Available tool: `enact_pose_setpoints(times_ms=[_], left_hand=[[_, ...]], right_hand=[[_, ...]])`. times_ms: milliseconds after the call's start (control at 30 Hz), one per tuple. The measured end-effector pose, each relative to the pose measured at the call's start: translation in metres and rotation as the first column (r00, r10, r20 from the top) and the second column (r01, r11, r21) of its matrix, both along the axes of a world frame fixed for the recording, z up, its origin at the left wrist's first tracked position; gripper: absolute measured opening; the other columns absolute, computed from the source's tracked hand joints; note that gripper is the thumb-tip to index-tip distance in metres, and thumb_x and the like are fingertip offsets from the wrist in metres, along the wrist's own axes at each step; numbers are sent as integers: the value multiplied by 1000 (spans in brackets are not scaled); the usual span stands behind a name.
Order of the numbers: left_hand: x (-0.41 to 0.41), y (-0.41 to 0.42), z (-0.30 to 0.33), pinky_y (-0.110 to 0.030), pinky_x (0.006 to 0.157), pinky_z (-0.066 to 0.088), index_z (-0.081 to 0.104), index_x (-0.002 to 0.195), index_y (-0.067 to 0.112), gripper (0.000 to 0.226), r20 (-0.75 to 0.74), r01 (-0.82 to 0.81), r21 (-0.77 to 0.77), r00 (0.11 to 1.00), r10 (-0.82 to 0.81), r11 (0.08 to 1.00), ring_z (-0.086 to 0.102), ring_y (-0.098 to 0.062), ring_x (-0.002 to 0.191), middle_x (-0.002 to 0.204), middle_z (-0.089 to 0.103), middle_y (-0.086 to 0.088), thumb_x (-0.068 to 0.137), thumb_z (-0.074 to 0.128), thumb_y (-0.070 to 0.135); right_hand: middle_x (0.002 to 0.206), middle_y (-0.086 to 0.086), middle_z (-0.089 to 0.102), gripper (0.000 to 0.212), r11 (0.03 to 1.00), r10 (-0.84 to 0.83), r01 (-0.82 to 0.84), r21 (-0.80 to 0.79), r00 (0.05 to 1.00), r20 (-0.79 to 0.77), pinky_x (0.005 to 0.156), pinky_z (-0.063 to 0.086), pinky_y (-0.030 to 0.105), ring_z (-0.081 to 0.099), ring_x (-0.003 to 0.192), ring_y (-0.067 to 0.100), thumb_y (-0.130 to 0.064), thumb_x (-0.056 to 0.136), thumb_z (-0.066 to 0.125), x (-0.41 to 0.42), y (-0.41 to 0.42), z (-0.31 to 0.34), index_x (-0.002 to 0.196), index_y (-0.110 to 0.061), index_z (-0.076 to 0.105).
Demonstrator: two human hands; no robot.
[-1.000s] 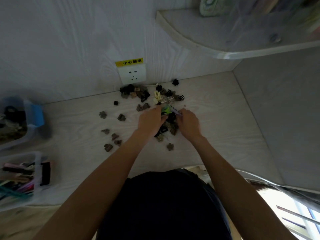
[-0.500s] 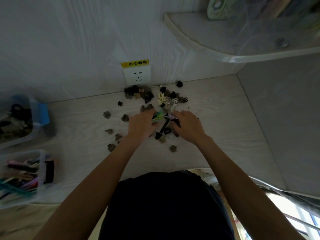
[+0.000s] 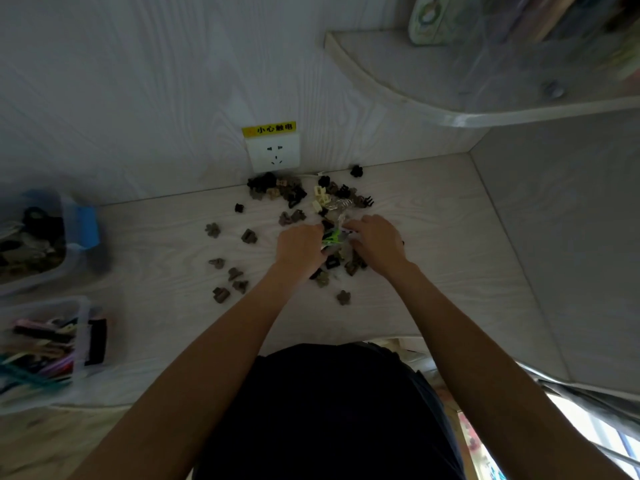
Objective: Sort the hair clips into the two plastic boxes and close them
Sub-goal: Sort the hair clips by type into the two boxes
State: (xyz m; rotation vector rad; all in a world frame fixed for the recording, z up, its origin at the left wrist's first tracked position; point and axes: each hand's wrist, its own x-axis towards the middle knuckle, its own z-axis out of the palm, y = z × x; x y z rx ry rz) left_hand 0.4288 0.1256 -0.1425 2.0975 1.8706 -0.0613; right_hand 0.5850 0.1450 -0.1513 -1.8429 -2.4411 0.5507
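Note:
A pile of small claw hair clips [image 3: 294, 194], brown, black and cream, lies on the pale wooden desk [image 3: 433, 244] below a wall socket. Loose brown clips [image 3: 221, 294] are scattered to the left. My left hand [image 3: 299, 249] and my right hand [image 3: 375, 242] meet over the pile's near part, both pinching a bundle of green and pale flat clips [image 3: 332, 237]. At the far left stand two clear plastic boxes: the upper box [image 3: 74, 261] holds dark claw clips, the lower box [image 3: 81, 313] holds coloured flat clips. Both are without lids.
A white wall socket [image 3: 273, 154] with a yellow label sits just behind the pile. A curved corner shelf [image 3: 398, 84] hangs above the right. A grey side panel [image 3: 561, 237] closes the desk's right side. My dark-clothed body fills the near edge.
Both hands shifted slightly within the pile while staying together on the green clips; the camera view drifted a little. The boxes have not moved.

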Motion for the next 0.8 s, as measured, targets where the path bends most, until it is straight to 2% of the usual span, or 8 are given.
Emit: enact_pose_setpoints(times_ms=[167,267,367,500,567,633,733,800], left_hand=[[-17,-8,4,-34,78,44,53,121,19,40,107,-53,-46,993,58,998,58,-27,101,115,59,-7,84,59,32],[-24,-15,16,-34,79,45,54,123,17,42,221,-81,7,972,77,997,57,-25,102,117,59,-7,84,58,31],[-35,-22,27,-35,84,45,52,127,11,47,304,-111,45,948,93,993,56,-27,106,122,58,-9,85,58,31],[-61,-32,35,-33,81,39,52,123,9,39,336,-139,58,935,112,989,52,-28,106,116,58,-12,91,54,29],[-77,-42,41,-28,71,33,52,119,8,31,386,-192,78,911,148,978,52,-28,98,102,55,-9,93,50,25],[-100,-59,50,-25,65,28,52,114,7,26,419,-257,105,888,192,961,53,-27,87,92,49,-5,95,47,23],[-141,-84,67,-27,67,30,51,110,3,24,417,-340,168,875,246,925,52,-28,84,96,53,-13,95,48,21],[-176,-105,78,-29,67,31,51,109,2,24,396,-388,214,873,284,896,52,-30,85,98,53,-16,95,48,21]], right_hand=[[102,13,63,27,998,-45,45,43,999,3,77,40,34,55,100,30,-26,90,55,1,2,1,114,-16,63],[97,12,63,24,994,-106,107,31,994,-21,72,40,33,56,95,28,-29,92,53,11,-3,3,106,-13,65],[84,8,59,24,971,-236,241,13,960,-154,63,30,27,56,83,25,-29,93,51,13,-11,13,92,-7,60],[77,1,52,19,927,-375,359,-111,868,-324,61,30,29,49,72,20,-25,96,46,-3,-28,34,92,-8,53],[70,-1,48,18,913,-407,355,-202,829,-384,53,30,31,47,69,21,-25,97,42,-17,-40,41,88,-9,46],[67,-1,44,20,898,-427,320,-302,797,-427,53,30,31,46,66,21,-24,98,38,-40,-53,45,88,-8,45],[71,1,50,22,883,-402,191,-428,778,-483,55,31,31,42,59,16,-25,99,37,-82,-67,53,94,-6,46],[75,1,57,18,870,-362,64,-489,757,-545,58,35,30,43,59,16,-24,99,37,-118,-75,60,91,-10,46]])
